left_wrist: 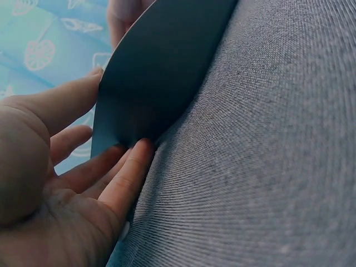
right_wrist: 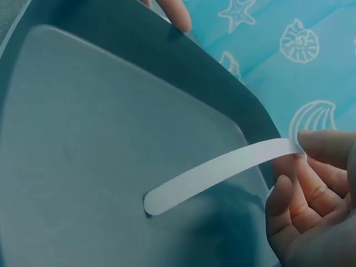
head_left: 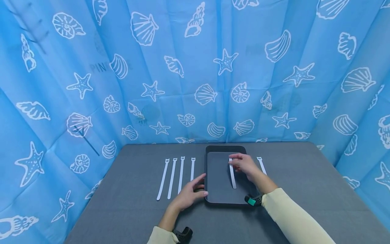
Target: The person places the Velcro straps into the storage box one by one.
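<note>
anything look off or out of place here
Nothing stands out: no visible spill or damage. Four straps lie roughly in a row left of the tray; another strap shows to its right. The held strap bows from the right hand, likely just flexing.

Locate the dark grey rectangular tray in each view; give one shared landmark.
Head: dark grey rectangular tray, lower half, just right of centre.
Left wrist: tray, upper middle, outer wall showing.
Right wrist: tray, filling left and centre, inside showing.
Shared landmark: blue fabric curtain with white shell prints.
</note>
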Action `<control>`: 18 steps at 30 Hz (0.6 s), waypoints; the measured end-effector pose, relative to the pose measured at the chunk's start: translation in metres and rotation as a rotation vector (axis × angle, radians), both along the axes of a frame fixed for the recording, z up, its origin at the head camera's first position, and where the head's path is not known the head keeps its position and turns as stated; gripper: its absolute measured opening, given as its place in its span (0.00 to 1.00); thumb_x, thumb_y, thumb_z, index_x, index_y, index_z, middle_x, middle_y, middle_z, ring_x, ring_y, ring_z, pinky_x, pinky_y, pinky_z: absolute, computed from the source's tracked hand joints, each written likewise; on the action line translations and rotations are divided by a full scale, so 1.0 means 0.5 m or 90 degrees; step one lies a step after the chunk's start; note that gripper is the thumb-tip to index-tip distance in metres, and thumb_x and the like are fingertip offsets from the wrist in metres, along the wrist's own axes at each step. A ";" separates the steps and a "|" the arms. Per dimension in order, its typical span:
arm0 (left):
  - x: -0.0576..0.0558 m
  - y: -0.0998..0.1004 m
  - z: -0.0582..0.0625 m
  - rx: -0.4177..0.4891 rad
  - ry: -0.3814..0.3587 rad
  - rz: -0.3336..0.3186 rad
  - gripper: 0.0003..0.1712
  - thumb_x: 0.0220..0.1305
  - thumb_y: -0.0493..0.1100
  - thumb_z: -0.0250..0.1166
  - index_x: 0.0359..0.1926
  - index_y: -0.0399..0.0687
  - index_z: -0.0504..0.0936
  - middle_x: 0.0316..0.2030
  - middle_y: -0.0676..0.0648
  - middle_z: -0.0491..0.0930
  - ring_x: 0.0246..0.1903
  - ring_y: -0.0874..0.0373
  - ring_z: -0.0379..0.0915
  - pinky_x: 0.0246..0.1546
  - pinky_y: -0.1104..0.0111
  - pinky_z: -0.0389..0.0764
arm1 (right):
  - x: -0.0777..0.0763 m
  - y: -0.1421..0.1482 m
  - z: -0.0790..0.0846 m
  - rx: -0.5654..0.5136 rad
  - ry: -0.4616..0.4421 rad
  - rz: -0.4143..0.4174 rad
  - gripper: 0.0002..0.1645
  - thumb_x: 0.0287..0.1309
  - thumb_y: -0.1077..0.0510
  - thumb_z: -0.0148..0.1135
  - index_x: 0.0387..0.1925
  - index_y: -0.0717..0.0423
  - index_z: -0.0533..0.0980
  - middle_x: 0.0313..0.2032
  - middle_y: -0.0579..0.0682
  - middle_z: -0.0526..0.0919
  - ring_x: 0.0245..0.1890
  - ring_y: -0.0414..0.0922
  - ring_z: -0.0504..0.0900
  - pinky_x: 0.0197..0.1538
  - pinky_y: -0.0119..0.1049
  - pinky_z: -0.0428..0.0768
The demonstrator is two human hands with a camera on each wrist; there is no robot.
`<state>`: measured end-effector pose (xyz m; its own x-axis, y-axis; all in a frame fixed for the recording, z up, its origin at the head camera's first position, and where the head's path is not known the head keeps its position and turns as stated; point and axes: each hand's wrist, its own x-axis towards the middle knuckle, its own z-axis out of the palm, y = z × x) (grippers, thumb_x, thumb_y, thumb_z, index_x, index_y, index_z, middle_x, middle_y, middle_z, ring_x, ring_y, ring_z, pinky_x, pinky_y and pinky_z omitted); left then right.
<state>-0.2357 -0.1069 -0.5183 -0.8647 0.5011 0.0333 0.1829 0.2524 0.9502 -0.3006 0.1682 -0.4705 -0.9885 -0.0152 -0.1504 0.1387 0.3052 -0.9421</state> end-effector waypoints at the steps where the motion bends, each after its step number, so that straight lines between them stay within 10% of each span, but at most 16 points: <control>1: 0.000 0.000 0.001 0.000 -0.004 0.001 0.39 0.67 0.43 0.63 0.75 0.53 0.57 0.69 0.43 0.62 0.61 0.47 0.67 0.59 0.51 0.69 | 0.000 -0.003 0.000 -0.006 -0.001 -0.001 0.22 0.66 0.58 0.58 0.58 0.64 0.74 0.43 0.56 0.81 0.37 0.49 0.78 0.40 0.39 0.79; 18: -0.006 0.000 0.000 -0.008 -0.014 0.008 0.39 0.67 0.45 0.63 0.75 0.52 0.57 0.69 0.44 0.63 0.61 0.48 0.68 0.61 0.51 0.68 | -0.007 -0.042 -0.006 -0.120 -0.044 0.011 0.21 0.68 0.61 0.52 0.60 0.64 0.72 0.48 0.62 0.82 0.40 0.54 0.83 0.41 0.40 0.78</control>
<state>-0.2387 -0.1070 -0.5181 -0.8715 0.4903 0.0076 0.1583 0.2666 0.9507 -0.3040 0.1472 -0.4736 -0.9752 -0.0670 -0.2111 0.2015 0.1271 -0.9712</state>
